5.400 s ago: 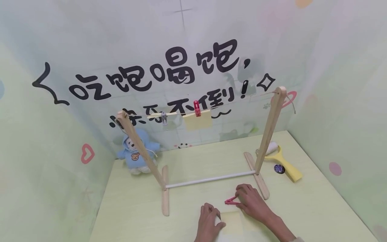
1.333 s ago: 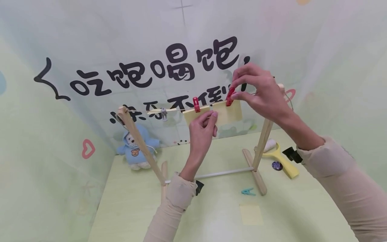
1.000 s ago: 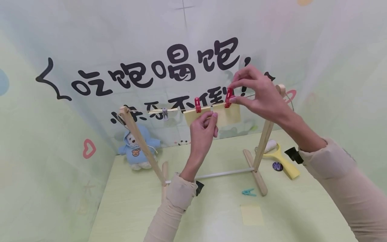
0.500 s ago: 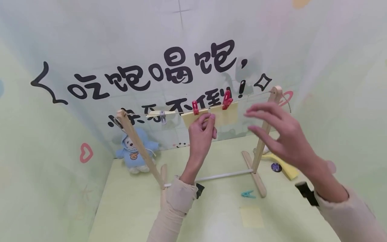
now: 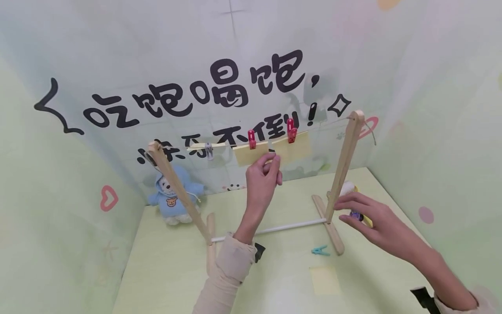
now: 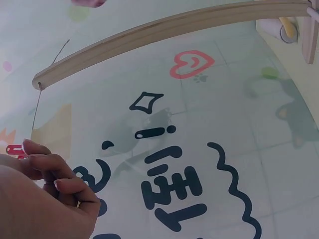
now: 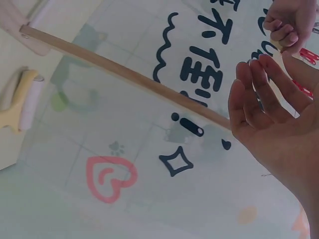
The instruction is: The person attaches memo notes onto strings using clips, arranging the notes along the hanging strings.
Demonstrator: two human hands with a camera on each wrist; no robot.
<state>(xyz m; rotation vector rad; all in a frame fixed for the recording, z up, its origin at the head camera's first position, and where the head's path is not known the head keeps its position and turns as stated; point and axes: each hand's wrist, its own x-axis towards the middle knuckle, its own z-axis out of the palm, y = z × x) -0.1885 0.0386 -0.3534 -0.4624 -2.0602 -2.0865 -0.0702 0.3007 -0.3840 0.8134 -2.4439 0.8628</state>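
In the head view, a yellow sticky note [image 5: 295, 148] hangs from the string, held by a red clothespin [image 5: 291, 131]. My left hand [image 5: 262, 181] pinches the note's lower left edge between thumb and curled fingers. Left of it, a second red clothespin [image 5: 252, 139] holds another yellow note [image 5: 244, 157]. Beyond that, a greyish clothespin [image 5: 209, 151] grips a note seen nearly edge-on. My right hand [image 5: 378, 222], holding nothing, is beside the right post with fingers loosely bent. On the table are a teal clothespin [image 5: 320, 250] and a yellow note [image 5: 324, 280].
The string runs between two wooden posts [image 5: 345, 168] joined at the bottom by a white rod [image 5: 292, 226]. Behind the left post sits a plush toy in blue [image 5: 172, 205]. A lint roller [image 5: 347, 188] lies behind my right hand, partly hidden.
The note and red clothespin have gone from the table to the string. My right hand has let go of the clothespin and dropped down to the right; my left has stayed at the note.
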